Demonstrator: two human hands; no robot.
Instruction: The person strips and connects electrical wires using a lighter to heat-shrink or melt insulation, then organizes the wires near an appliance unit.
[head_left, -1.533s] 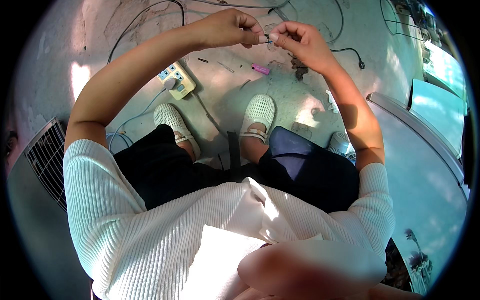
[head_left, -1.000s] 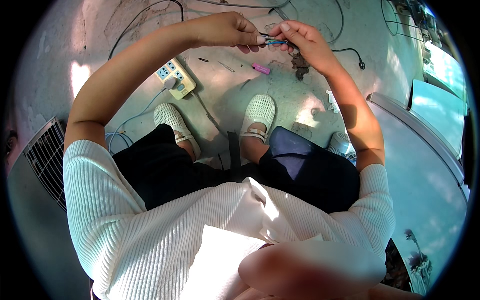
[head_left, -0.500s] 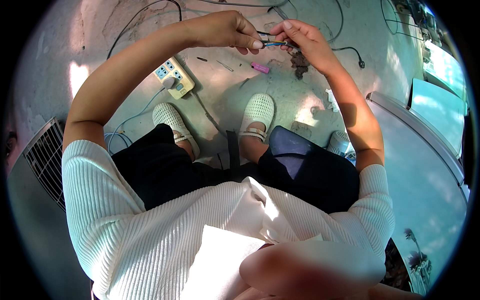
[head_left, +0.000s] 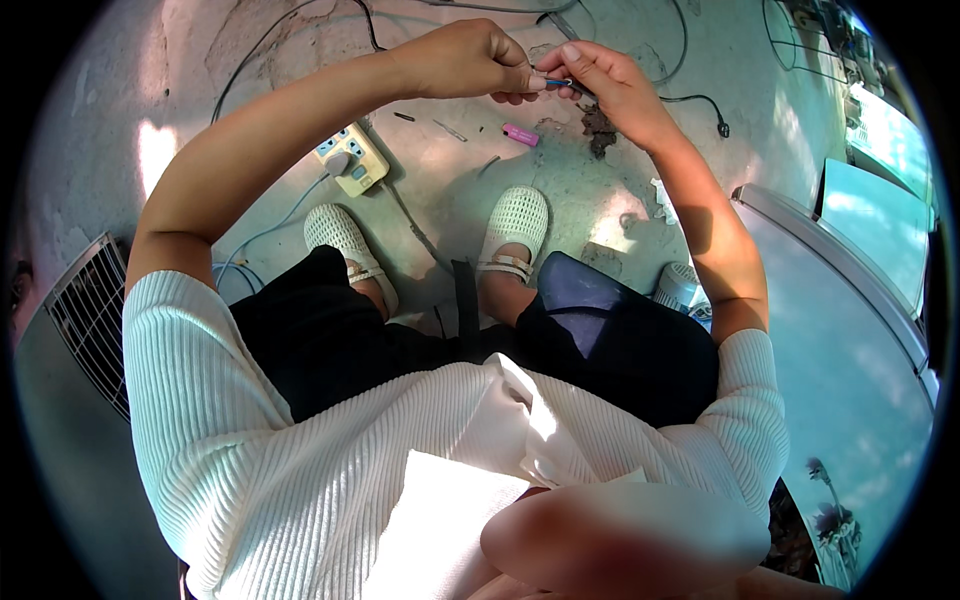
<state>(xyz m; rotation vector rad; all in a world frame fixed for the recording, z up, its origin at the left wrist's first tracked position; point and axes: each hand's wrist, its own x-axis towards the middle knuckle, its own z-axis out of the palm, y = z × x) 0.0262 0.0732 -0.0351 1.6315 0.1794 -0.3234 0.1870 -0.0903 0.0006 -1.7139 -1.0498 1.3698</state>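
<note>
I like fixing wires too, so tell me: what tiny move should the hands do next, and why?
Probably a small, steady pinch-and-twist of the thin blue wire piece. The left hand and the right hand meet fingertip to fingertip on it, held up above the floor, so the work sits right at that joint. What the tips are doing to it is too small to tell.

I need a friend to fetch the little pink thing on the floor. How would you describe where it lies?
Start at the white power strip on the concrete floor. Look to its right, beyond the toe of the white shoe, just under the two raised hands. The small pink object lies there, the only bright pink piece among dark wires and scraps.
</note>
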